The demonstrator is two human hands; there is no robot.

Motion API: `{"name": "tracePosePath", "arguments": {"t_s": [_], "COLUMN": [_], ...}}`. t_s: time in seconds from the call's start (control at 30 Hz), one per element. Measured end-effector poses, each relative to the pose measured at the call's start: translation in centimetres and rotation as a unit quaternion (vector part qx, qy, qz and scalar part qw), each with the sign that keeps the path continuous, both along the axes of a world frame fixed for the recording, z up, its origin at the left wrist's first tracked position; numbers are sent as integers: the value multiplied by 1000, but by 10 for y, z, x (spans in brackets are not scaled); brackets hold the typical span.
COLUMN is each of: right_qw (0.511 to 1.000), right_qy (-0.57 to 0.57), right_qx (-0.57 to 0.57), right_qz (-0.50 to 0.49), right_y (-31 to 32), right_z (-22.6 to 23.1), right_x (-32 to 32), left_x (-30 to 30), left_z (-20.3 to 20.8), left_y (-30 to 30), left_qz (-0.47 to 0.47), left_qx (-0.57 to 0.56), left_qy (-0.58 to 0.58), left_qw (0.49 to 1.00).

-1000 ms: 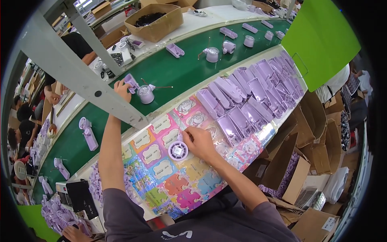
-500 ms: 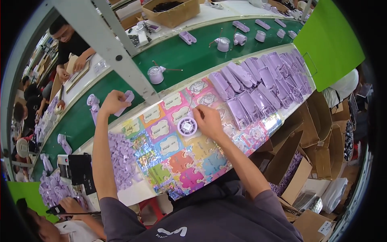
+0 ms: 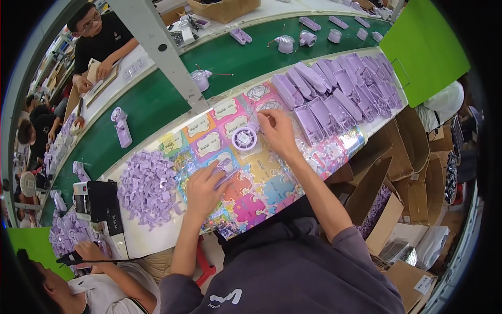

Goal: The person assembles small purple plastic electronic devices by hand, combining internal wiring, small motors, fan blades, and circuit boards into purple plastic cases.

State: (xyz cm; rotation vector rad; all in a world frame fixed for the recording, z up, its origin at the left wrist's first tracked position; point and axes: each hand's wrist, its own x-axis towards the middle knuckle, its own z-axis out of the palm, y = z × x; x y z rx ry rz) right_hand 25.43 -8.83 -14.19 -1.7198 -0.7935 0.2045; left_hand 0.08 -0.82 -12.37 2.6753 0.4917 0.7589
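Note:
My left hand [image 3: 203,191] grips a small pale purple casing shell [image 3: 225,169] above the colourful patterned sheets [image 3: 251,209] on the table. Just beyond it, a round purple fan head [image 3: 244,139] with a spoked ring and white centre faces up. My right hand [image 3: 277,133] is closed with its fingertips at the fan head's short neck; how they grip it is partly hidden. Rows of long purple casing shells [image 3: 334,112] lie to the right of that hand. A heap of small purple parts [image 3: 149,188] sits left of my left hand.
A green conveyor belt [image 3: 162,118] curves past the table's far side, carrying a purple fan [image 3: 121,128], another fan head [image 3: 200,80] and several shells. A grey metal post [image 3: 166,55] stands at the table's far edge. Cardboard boxes [image 3: 384,220] crowd the right. Co-workers sit at left.
My left hand has come back from over the belt to the sheets with the casing shell. My right hand and the fan head have shifted slightly, and the view has moved.

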Motion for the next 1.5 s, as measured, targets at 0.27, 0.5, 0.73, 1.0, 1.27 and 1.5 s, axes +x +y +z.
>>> {"name": "tracePosePath", "arguments": {"t_s": [0.27, 0.5, 0.73, 1.0, 1.27, 1.5], "right_qw": [949, 937, 945, 936, 953, 940], "right_qy": [-297, -298, -242, -218, -171, -184], "right_qx": [-78, -144, -179, -204, -150, -217], "right_qz": [76, 111, 129, 185, 199, 191], "right_y": [-18, -21, -51, -83, -88, -103], "right_z": [39, 39, 50, 51, 48, 52], "right_x": [-48, -51, -39, -42, -43, -30], "left_x": [-2, 1, -1, 0, 2, 8], "left_z": [-24, -23, -17, -19, -14, 14], "left_y": [-10, -12, -11, -14, -13, -5], "left_qz": [9, 30, 42, 58, 0, 50], "left_qx": [-38, -52, -99, -143, -45, -65], "left_qy": [-91, -104, -75, -68, -68, 84], "left_qw": [995, 993, 991, 986, 997, 993]}}
